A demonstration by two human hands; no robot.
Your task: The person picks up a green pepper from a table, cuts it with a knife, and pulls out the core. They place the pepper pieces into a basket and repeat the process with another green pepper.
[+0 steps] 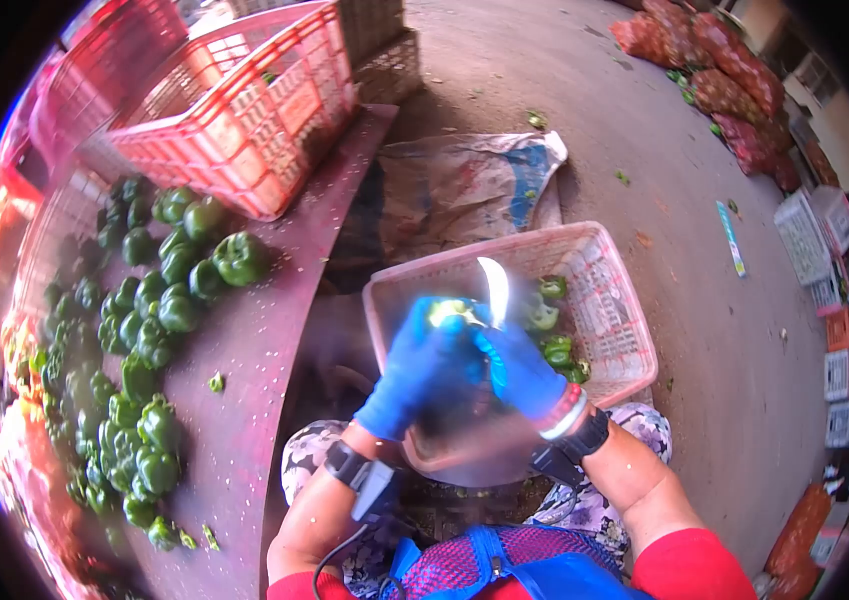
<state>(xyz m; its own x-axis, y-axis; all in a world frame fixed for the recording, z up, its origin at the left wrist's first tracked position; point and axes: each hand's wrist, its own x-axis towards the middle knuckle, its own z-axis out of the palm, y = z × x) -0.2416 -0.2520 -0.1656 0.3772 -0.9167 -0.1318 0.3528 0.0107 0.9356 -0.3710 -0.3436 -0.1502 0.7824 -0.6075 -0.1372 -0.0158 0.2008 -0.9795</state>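
Observation:
Both of my hands wear blue gloves and meet above a pink plastic crate [634,345]. My left hand [402,368] is closed around a green bell pepper [449,312], whose pale cut part shows at the top; motion blur softens its outline. A curved knife [496,290] with a blue handle is gripped in my right hand [529,375], its blade pointing up beside the pepper. Below the knife hand, several green peppers [557,351] lie in the crate, partly hidden by my hands.
A low table [234,440] at my left bears a heap of green bell peppers [149,320] and a red slatted crate [289,115]. Beyond my crate lies a flattened woven sack [444,190]. Filled mesh sacks [714,70] and stacked crates [809,240] line the right side.

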